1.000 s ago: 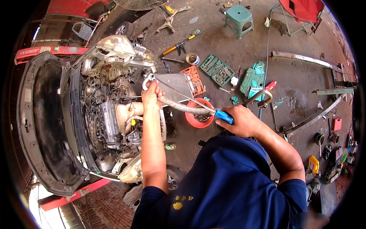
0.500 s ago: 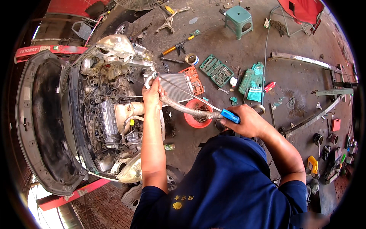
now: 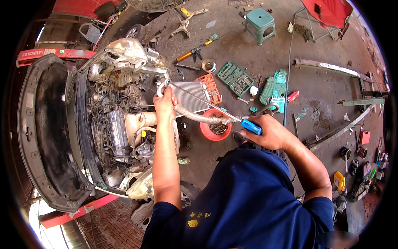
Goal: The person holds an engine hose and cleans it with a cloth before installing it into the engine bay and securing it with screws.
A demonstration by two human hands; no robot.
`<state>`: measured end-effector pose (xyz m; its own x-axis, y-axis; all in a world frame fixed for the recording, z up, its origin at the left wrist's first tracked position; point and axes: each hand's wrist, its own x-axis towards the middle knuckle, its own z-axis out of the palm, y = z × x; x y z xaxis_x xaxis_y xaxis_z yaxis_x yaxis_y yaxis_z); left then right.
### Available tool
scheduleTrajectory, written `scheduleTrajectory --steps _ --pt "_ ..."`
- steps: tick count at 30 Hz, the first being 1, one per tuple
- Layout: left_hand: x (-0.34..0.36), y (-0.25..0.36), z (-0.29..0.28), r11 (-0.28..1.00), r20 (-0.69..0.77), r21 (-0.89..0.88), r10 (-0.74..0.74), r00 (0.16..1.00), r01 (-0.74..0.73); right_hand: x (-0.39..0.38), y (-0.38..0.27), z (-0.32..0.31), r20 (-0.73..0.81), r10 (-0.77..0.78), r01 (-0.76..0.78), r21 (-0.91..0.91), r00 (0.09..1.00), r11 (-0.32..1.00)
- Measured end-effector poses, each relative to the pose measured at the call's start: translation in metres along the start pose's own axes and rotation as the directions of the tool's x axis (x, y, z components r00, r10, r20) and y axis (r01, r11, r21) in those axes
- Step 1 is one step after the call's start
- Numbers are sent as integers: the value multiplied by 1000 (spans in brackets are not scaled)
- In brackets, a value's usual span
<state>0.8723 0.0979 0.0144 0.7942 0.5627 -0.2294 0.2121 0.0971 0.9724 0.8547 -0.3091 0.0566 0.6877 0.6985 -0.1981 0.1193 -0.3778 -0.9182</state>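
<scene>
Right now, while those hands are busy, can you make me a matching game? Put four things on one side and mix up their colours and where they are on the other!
Things:
1. stool
2. long thin tool
3. bucket
4. hose

Clues:
A. red, with small bits inside
B. greyish, with one end gripped by the left hand
C. bluish green, standing upright on its legs
D. blue-handled, with the handle in the right hand

Right pairs: 1-C, 2-D, 3-A, 4-B
</scene>
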Motion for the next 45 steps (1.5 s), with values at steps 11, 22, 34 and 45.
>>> scheduleTrajectory --steps 11,22,34,45 --pt "-3 1 1 999 -5 33 32 999 -32 7 -1 -2 33 14 -15 15 999 1000" --pt "-7 4 6 998 -10 56 31 999 -31 12 -1 -5 71 52 -55 42 996 998" --pt "-6 0 7 996 -6 77 40 999 -40 14 -2 -7 80 65 -69 42 995 997" --pt "-6 -2 3 999 -8 36 16 1000 -16 14 -1 -8 114 70 -78 61 991 995"
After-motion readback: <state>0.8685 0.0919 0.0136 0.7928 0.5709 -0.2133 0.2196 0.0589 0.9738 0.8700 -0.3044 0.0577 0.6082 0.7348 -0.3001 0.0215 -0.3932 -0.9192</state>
